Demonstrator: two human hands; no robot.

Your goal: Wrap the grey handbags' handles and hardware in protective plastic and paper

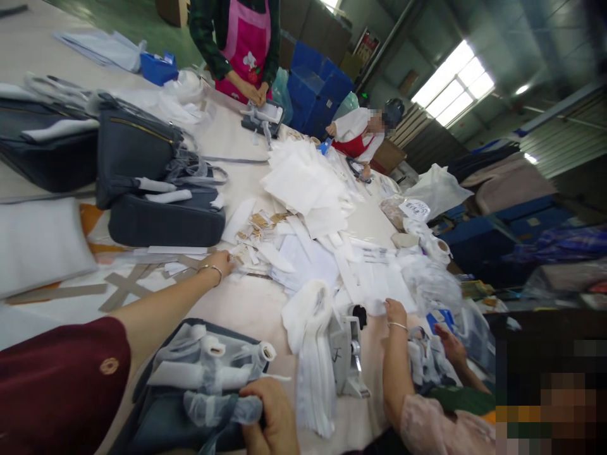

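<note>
A dark handbag (190, 385) lies in front of me, its handles and hardware wrapped in white foam and clear film. My right hand (272, 414) is closed around a film-wrapped handle (220, 407) at the bag's near right side. Stretched forward in a maroon sleeve, my left hand (220, 262) is at the left edge of a heap of small tags and packets (256, 237). Its fingertips are turned away, so whether they hold anything is hidden. Just beyond that hand, another dark handbag (165, 218) lies with foam strips on its handles.
White foam sheets (308, 180) are heaped mid-table. A tape dispenser (348, 354) stands beside hanging white strips (315, 373). On the right, a co-worker's hand (396, 313) touches white sheets. Two other people work at the far side. Grey-brown strips (126, 287) lie at left.
</note>
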